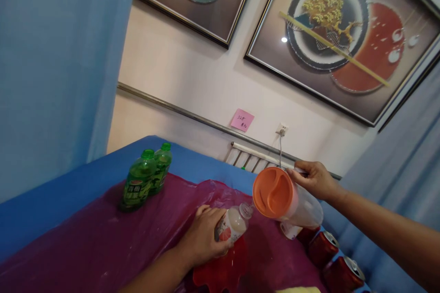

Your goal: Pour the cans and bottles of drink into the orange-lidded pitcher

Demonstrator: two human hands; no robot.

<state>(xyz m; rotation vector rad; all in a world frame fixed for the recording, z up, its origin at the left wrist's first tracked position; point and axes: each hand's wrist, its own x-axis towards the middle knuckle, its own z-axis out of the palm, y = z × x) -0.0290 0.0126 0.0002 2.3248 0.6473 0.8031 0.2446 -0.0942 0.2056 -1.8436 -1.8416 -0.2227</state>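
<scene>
My left hand (202, 238) is wrapped round a small clear bottle (235, 222) of whitish drink with a red fruit label. The bottle tilts with its open neck toward a pitcher. My right hand (314, 178) grips the handle of that translucent pitcher (302, 213), which is tipped on its side in the air with its orange lid (271, 192) facing me. The pitcher's spout edge is right by the bottle's neck. Below the bottle lies a red, wavy-edged dish (220, 272) on a magenta plastic sheet (85, 242).
Two green bottles (144, 178) stand at the back left of the blue table (51, 197). Red drink cans (335, 263) lie at the right edge. A white cup (290, 230) sits under the pitcher. Blue curtains hang left and right; framed pictures and a pink note are on the wall.
</scene>
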